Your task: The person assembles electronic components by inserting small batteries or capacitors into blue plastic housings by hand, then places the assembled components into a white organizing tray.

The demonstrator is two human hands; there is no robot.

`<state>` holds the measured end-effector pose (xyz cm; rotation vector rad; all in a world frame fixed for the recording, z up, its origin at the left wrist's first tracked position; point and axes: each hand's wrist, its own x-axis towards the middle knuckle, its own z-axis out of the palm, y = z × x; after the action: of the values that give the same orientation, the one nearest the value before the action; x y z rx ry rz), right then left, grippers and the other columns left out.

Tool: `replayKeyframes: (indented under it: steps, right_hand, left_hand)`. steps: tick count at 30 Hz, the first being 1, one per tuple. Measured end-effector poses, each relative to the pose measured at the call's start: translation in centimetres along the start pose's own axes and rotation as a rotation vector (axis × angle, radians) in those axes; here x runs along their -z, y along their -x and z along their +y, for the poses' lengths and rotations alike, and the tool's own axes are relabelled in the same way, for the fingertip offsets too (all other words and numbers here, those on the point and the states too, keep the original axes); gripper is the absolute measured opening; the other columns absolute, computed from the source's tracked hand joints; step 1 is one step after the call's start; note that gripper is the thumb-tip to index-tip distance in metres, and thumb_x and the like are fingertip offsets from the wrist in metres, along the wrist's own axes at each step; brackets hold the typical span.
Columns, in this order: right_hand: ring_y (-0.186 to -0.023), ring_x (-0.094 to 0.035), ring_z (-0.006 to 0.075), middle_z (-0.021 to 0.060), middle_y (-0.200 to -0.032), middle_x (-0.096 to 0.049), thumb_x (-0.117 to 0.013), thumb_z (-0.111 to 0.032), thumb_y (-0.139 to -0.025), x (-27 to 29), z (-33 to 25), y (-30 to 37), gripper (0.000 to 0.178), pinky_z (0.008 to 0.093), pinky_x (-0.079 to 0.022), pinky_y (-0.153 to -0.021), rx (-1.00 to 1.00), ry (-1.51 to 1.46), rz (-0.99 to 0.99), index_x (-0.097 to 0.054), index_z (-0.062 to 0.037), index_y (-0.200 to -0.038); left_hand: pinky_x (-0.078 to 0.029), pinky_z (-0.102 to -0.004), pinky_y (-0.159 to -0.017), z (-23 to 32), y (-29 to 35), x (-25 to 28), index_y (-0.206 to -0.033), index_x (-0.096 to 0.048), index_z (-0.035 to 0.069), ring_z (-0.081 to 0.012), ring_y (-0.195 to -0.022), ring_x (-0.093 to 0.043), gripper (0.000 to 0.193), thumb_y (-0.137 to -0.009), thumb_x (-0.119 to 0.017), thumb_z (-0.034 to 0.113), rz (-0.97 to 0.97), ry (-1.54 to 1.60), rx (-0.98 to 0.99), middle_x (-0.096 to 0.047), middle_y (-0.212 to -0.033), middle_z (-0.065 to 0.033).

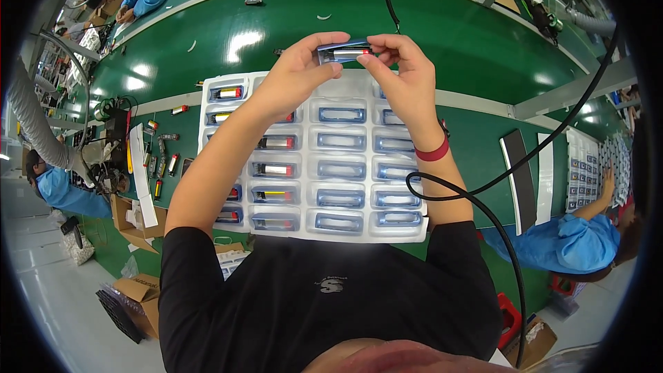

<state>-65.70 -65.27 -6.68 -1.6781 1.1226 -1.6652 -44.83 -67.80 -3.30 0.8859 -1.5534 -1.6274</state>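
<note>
While both forearms reach out over the white blister tray (314,229), the left hand (298,74) and right hand (406,77) pinch the two ends of a small blue-carded lighter (344,52), holding it level above the tray's far edge. Filled pockets line the tray's left columns; loose lighters (164,159) lie on the green table (428,34) to the left.

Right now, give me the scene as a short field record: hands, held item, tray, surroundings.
left hand: pinches one end of the held item
right hand: pinches the other end
held item: small blue-cased piece, raised above the tray
blister tray: clear, left pockets filled, others hold blue cases only
green table: loose pieces at left
co-worker: blue sleeve, lower right
</note>
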Motion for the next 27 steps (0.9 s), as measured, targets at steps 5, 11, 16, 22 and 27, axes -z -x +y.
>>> replayKeyframes:
  steps: [5,11,16,22,27]
  right_hand:
    - [-0.083,-0.064,0.0124,0.007,-0.1,-0.069,-0.08,-0.007,-0.083,-0.3,0.4,0.1,0.028,0.0265,-0.054,-0.079,-0.049,-0.078,0.005,-0.072,-0.0005,-0.109]
    - [-0.09,-0.064,0.0125,0.0068,-0.102,-0.069,-0.08,-0.005,-0.086,-0.3,-1.9,0.2,0.024,0.0265,-0.054,-0.079,0.143,0.272,0.022,-0.071,0.0032,-0.107]
    - [-0.083,-0.069,0.0162,0.0094,-0.097,-0.071,-0.082,-0.007,-0.083,-0.1,-0.5,0.0,0.024,0.0282,-0.056,-0.078,-0.026,0.104,0.042,-0.072,0.0,-0.103]
    - [-0.083,-0.067,0.0131,0.0073,-0.095,-0.07,-0.081,-0.005,-0.084,0.0,-0.3,0.3,0.018,0.0263,-0.056,-0.078,-0.249,-0.277,0.053,-0.073,0.0,-0.099]
    - [-0.087,-0.068,0.0149,0.0077,-0.098,-0.07,-0.08,-0.007,-0.084,0.0,-1.1,0.0,0.018,0.027,-0.055,-0.078,-0.018,-0.051,0.078,-0.076,-0.0017,-0.101]
  left_hand:
    - [-0.05,-0.0268,-0.095,0.7,0.0,0.2,-0.143,-0.053,0.003,-0.0107,-0.101,-0.062,0.049,-0.095,-0.065,0.002,-0.009,-0.066,0.133,-0.065,-0.119,-0.0056]
    - [-0.05,-0.0271,-0.093,-0.1,-0.4,-0.4,-0.141,-0.054,0.002,-0.0106,-0.101,-0.062,0.046,-0.096,-0.064,0.001,0.023,0.001,-0.045,-0.066,-0.115,-0.0059]
    - [-0.05,-0.0266,-0.089,-0.1,-0.6,-0.7,-0.138,-0.055,0.002,-0.0108,-0.096,-0.062,0.039,-0.101,-0.06,0.009,0.036,0.045,-0.006,-0.066,-0.103,-0.0044]
    - [-0.049,-0.0257,-0.087,0.3,-0.6,-1.5,-0.133,-0.058,0.002,-0.0104,-0.093,-0.062,0.031,-0.103,-0.057,0.013,0.085,-0.142,-0.078,-0.065,-0.097,-0.0038]
    - [-0.05,-0.0254,-0.087,0.0,-1.2,-1.3,-0.135,-0.058,0.002,-0.0099,-0.093,-0.062,0.034,-0.103,-0.059,0.015,0.071,-0.104,-0.11,-0.065,-0.098,-0.003]
